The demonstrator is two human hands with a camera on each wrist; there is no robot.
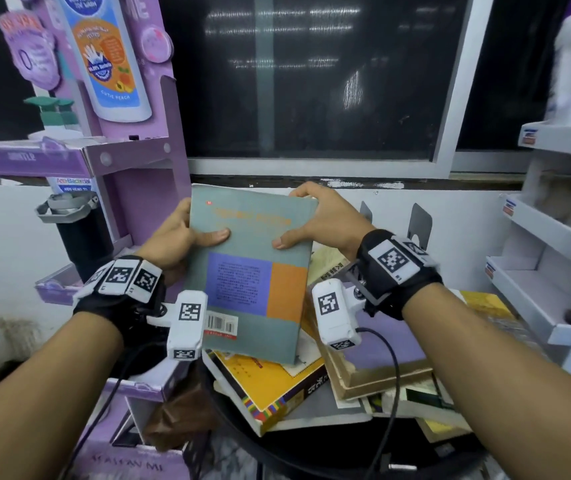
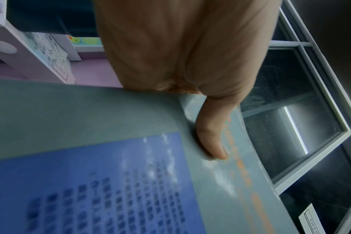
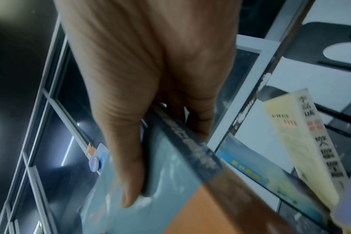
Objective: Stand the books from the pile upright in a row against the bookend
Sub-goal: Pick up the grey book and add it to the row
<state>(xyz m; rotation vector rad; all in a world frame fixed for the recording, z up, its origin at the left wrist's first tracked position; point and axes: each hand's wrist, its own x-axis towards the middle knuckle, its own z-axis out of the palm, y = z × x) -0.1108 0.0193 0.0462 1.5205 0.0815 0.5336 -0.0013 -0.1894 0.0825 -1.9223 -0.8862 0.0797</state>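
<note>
Dark window glass behind 2 hands (image 1: 259,230) clamped on flat, matte grey-green paperback (image 1: 242,306).

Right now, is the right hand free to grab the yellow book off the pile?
Probably not yet. The right hand and left hand both grip the grey book, which hangs over part of the yellow book.

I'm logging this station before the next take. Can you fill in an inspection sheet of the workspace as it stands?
Surface: dark table, mostly covered.
Job's things: grey book held up off the pile; bookend behind, no row seen yet.
Clutter: black bottle at left.
Grippers: left hand and right hand grip the book's side edges.
Cables: black cable drapes over the pile.
Surroundings: purple display stand, white shelves, dark window.
</note>
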